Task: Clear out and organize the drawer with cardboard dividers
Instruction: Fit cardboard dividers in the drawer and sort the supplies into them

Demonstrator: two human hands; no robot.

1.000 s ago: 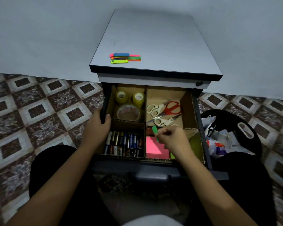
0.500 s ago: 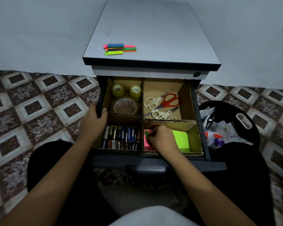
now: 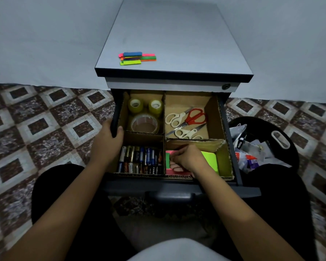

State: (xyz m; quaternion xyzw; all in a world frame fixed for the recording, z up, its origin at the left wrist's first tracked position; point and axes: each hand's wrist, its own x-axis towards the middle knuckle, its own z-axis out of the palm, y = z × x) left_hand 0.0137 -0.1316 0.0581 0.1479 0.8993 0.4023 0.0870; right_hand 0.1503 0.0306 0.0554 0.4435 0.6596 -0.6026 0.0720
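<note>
Cardboard dividers (image 3: 164, 117) split the open drawer (image 3: 139, 186) into four compartments. It juts from the cabinet (image 3: 173, 34) toward the person, long axis front to back. Left hand (image 3: 107, 142) grips its left wall, fingers curled. Right hand (image 3: 188, 159) pinches a green tab (image 3: 167, 159) in the near-right compartment.

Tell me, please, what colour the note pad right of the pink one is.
Neon green note pad, seen best in the head view.
</note>
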